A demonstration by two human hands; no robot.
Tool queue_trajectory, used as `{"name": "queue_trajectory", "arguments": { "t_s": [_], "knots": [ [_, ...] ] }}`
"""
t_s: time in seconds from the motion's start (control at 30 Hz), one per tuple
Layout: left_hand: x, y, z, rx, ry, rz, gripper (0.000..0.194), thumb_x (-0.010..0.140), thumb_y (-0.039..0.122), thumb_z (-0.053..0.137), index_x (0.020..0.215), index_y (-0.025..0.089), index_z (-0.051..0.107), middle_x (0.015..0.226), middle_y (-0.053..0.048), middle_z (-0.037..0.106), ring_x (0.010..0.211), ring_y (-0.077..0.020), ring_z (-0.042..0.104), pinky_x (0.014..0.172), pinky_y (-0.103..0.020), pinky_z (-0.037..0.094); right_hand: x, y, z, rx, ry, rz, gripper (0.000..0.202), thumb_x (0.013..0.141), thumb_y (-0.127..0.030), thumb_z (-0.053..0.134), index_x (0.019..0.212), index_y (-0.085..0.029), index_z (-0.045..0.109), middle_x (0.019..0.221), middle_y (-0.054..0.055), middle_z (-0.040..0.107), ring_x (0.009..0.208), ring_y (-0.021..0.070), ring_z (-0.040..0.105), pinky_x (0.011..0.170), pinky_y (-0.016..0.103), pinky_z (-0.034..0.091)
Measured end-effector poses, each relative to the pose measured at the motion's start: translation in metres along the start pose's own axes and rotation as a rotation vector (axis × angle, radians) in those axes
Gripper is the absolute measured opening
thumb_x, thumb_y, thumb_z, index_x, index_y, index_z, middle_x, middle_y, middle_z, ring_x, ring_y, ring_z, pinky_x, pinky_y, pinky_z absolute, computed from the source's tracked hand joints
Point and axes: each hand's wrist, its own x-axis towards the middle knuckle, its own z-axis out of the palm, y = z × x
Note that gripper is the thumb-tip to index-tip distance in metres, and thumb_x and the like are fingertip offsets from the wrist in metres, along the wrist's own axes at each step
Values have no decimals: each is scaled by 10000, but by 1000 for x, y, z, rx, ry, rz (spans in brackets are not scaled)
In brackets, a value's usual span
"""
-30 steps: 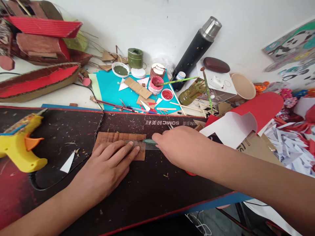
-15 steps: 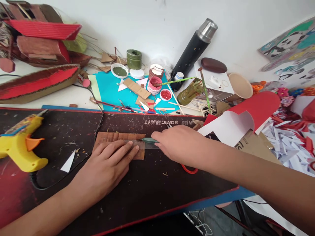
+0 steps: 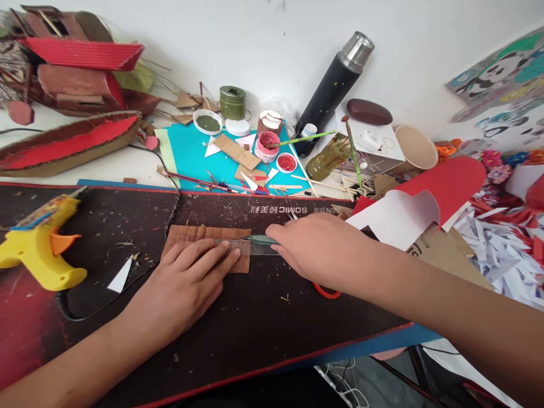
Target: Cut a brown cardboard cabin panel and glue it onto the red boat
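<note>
A brown piece of cardboard (image 3: pixel 195 233) lies on the dark mat, with a clear ruler (image 3: pixel 264 249) across it. My left hand (image 3: pixel 182 286) rests flat over both, fingers stretched out and fingertips pressing on the ruler. My right hand (image 3: pixel 327 249) is closed around a green craft knife (image 3: pixel 262 239), whose tip points left along the ruler's far edge, at the cardboard's right end. Part of the knife's handle is hidden in my fist. Below my right wrist shows the red handle of a pair of scissors (image 3: pixel 326 291), mostly covered by the hand.
A yellow glue gun (image 3: pixel 42 249) and a white paper scrap (image 3: pixel 120 276) lie left on the mat (image 3: pixel 238 340). Behind stand paint pots (image 3: pixel 267 148), a black thermos (image 3: pixel 329 85) and cardboard boats (image 3: pixel 76 141). Rolled red paper (image 3: pixel 450 181) and paper strips (image 3: pixel 497 255) crowd the right.
My right hand and the craft knife have shifted slightly right along the ruler, the tip now nearer the cardboard's right edge. My left hand keeps its place on the ruler. The view has moved slightly.
</note>
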Motion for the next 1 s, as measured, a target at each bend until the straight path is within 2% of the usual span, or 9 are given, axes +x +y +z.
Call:
{"name": "queue_trajectory", "arguments": {
  "t_s": [0.43, 0.57, 0.7, 0.8, 1.0],
  "knots": [
    [1, 0, -1, 42, -8, 23, 405, 1061, 210, 459, 1430, 160, 617, 1294, -116, 739, 1190, -335, 615, 986, -510, 453, 5, -2, 4, 9, 18, -24, 167, 1042, -229, 530, 1092, -184, 683, 810, 90, 762, 777, 287, 751, 587, 328, 425],
    [0, 0, -1, 22, -9, 8, 409, 1061, 220, 463, 1442, 196, 610, 1302, -101, 736, 1212, -324, 615, 1001, -499, 451, 7, -2, 2, 17, -3, -19, 170, 1045, -229, 533, 1095, -179, 688, 794, 97, 759, 822, 293, 762, 623, 324, 456],
    [1, 1, -1, 21, 0, 18, 408, 1054, 209, 477, 1438, 177, 612, 1301, -109, 734, 1205, -327, 614, 1010, -499, 447, 9, -4, 1, 12, -26, -17, 176, 1040, -221, 533, 1094, -165, 691, 777, 105, 758, 829, 291, 768, 638, 320, 484],
    [1, 0, -1, 21, 10, 22, 404, 1052, 206, 474, 1428, 171, 619, 1285, -108, 738, 1198, -327, 611, 1007, -495, 445, 12, -8, -2, 4, -71, -23, 177, 1004, -161, 545, 1107, -153, 689, 757, 100, 753, 812, 281, 771, 651, 320, 506],
    [2, 0, -1, -1, 22, 29, 411, 1051, 211, 477, 1434, 163, 616, 1281, -116, 737, 1189, -330, 606, 972, -487, 443, 24, -19, -20, -16, -274, -13, 282, 901, -126, 662, 1180, -101, 695, 809, 131, 769, 789, 278, 774, 644, 313, 531]
  ]
}}
